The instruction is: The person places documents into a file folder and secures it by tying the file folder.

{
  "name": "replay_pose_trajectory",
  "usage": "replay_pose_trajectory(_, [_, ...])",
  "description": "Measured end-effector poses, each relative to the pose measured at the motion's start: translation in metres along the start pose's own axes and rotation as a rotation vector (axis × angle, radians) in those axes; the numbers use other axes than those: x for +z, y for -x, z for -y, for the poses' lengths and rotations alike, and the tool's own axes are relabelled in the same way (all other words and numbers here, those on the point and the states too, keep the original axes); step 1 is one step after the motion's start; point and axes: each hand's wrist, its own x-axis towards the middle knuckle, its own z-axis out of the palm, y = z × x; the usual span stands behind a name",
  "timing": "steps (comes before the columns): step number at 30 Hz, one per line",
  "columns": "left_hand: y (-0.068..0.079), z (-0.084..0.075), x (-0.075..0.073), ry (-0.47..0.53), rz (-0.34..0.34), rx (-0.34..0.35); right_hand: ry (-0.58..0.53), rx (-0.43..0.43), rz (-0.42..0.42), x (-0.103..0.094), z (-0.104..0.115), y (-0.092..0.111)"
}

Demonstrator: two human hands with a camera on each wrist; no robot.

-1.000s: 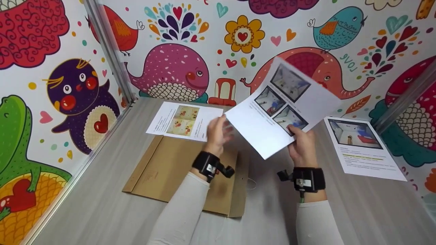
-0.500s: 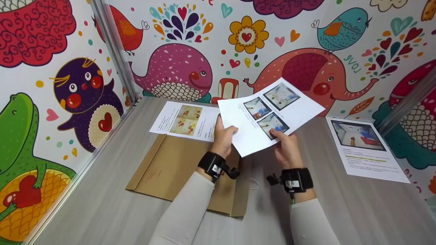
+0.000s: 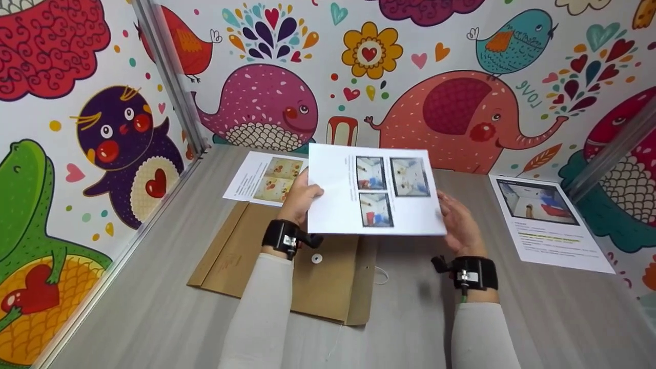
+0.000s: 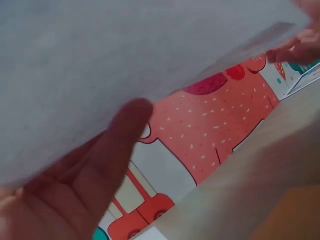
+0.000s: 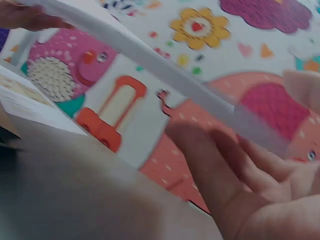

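Observation:
A printed sheet of paper with several small photos on it is held up above the table, turned sideways. My left hand grips its left edge, thumb on top and fingers underneath; from below, in the left wrist view, the fingers lie along the underside of the paper. At the opposite edge is my right hand. In the right wrist view its fingers reach under the paper's edge, loosely extended, with the thumb raised off it.
A brown cardboard document envelope with a white button and string lies below the paper. Another printed sheet lies behind it, partly covered in view. To the right lies a sheet with a photo. Patterned walls enclose the table.
The paper has turned from a slant to nearly square and come lower. My left hand has taken its left edge. My right thumb has let go of the photo side, and that hand has moved right.

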Motion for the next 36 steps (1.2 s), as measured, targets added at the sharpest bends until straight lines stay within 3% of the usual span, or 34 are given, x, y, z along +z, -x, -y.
replay_pose_trajectory(7, [0.000, -0.001, -0.004, -0.095, 0.155, -0.025, 0.290, 0.087, 0.095, -0.010, 0.002, 0.001])
replay_pose_trajectory(10, [0.001, -0.005, -0.005, -0.127, 0.145, -0.050, 0.383, 0.069, 0.106, -0.008, 0.002, 0.002])
replay_pose_trajectory(12, [0.001, -0.012, -0.002, -0.155, 0.088, -0.071, 0.386, 0.049, 0.098, -0.005, 0.005, 0.002])
replay_pose_trajectory(14, [0.001, -0.021, 0.004, -0.253, -0.006, -0.089, 0.351, 0.023, 0.080, -0.005, 0.009, 0.003])
replay_pose_trajectory(17, [0.010, -0.033, 0.021, -0.523, -0.129, -0.084, 0.287, -0.012, 0.027, -0.007, 0.015, 0.007])
replay_pose_trajectory(20, [0.029, -0.034, 0.040, -0.841, -0.158, -0.062, 0.260, -0.030, -0.073, -0.010, 0.020, 0.011])
replay_pose_trajectory(23, [0.051, -0.023, 0.056, -1.086, -0.084, -0.035, 0.272, -0.053, -0.212, -0.009, 0.024, 0.012])
replay_pose_trajectory(27, [0.078, 0.003, 0.070, -1.289, 0.076, -0.079, 0.334, -0.140, -0.366, -0.006, 0.029, 0.012])
replay_pose_trajectory(31, [0.096, 0.027, 0.076, -1.366, 0.187, -0.147, 0.341, -0.197, -0.412, -0.002, 0.032, 0.012])
replay_pose_trajectory(36, [0.106, 0.036, 0.078, -1.388, 0.246, -0.119, 0.280, -0.187, -0.372, -0.001, 0.033, 0.014])
